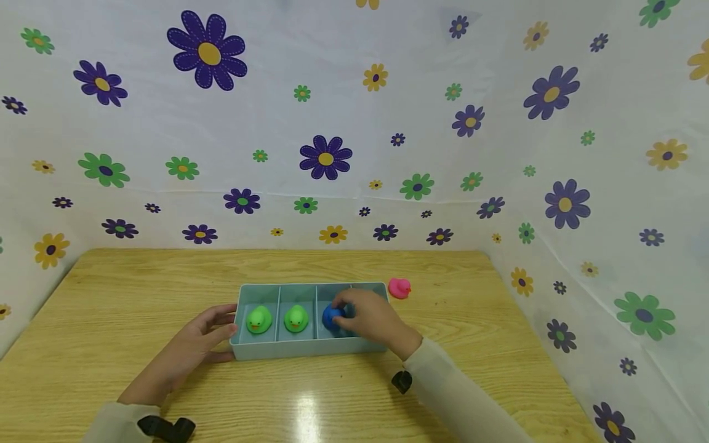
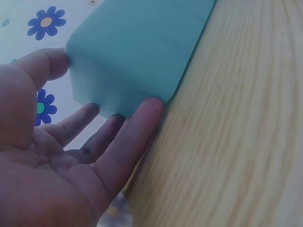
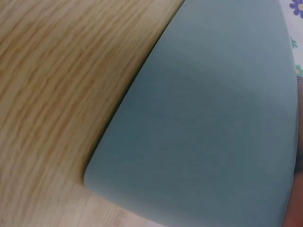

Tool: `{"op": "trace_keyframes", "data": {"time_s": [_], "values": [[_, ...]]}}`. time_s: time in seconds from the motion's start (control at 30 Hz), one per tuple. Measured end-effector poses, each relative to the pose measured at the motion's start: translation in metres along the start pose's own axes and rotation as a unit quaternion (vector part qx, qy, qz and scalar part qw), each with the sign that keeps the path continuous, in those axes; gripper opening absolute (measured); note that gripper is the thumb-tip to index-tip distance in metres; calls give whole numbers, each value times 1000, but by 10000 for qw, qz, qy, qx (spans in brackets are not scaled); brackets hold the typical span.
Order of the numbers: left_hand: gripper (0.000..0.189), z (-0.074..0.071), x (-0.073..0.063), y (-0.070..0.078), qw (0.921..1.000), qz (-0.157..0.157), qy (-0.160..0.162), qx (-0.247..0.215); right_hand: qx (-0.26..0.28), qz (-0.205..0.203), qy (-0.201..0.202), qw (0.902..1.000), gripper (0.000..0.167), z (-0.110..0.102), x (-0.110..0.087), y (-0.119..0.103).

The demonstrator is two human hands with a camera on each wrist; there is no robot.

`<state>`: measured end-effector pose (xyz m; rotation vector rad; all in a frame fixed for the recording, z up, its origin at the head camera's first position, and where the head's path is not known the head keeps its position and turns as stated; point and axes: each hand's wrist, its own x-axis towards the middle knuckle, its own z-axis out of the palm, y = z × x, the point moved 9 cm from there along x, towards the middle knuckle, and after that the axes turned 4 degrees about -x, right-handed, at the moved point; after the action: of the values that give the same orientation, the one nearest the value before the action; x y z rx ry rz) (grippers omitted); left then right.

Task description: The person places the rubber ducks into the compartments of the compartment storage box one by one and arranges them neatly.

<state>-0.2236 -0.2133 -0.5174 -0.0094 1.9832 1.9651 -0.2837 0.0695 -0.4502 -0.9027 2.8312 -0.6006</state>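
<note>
Just below the centre of the frame, my right hand (image 1: 372,315) pinches the blue toy (image 1: 330,318) in the tray (image 1: 310,349); my left hand (image 1: 191,346), fingers apart, touches its left end; two green ducks (image 1: 258,320) sit left of the blue toy; a pink duck (image 1: 398,288) lies on the bench (image 1: 249,397), right of centre.

A duck (image 1: 398,288) lies right of the tray (image 1: 304,350).

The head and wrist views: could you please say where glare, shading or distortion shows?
Head view: white glare on the light-brown wooden table, in front of the pale blue divided plastic box; left wrist view: the box's end looks darker than its long side; right wrist view: the box looks dim, its outline bowing at right.
</note>
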Motion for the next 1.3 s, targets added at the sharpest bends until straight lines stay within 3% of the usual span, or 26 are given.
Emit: {"op": "trace_keyframes", "data": {"time_s": [0.6,0.73,0.83,1.07,1.2,1.3], "values": [[69,-1,-2,-1,10000,-73,34,-37,-20,173,-236,9996,23,3,-1,-2],[70,-1,-1,-1,10000,-6,-11,-40,-333,74,-108,9994,26,-1,-2,-4],[70,-1,0,-1,10000,-6,-32,-58,-619,-60,133,9980,29,-9,-6,-6],[70,0,-1,2,10000,9,-31,-70,-515,-199,1201,9912,24,-46,-19,5],[69,1,-1,3,10000,1,-24,-80,-609,-160,1831,9811,21,-70,-28,22],[69,0,-1,2,9999,-30,-5,-96,-531,-17,2062,9771,20,-82,-34,43]]}}
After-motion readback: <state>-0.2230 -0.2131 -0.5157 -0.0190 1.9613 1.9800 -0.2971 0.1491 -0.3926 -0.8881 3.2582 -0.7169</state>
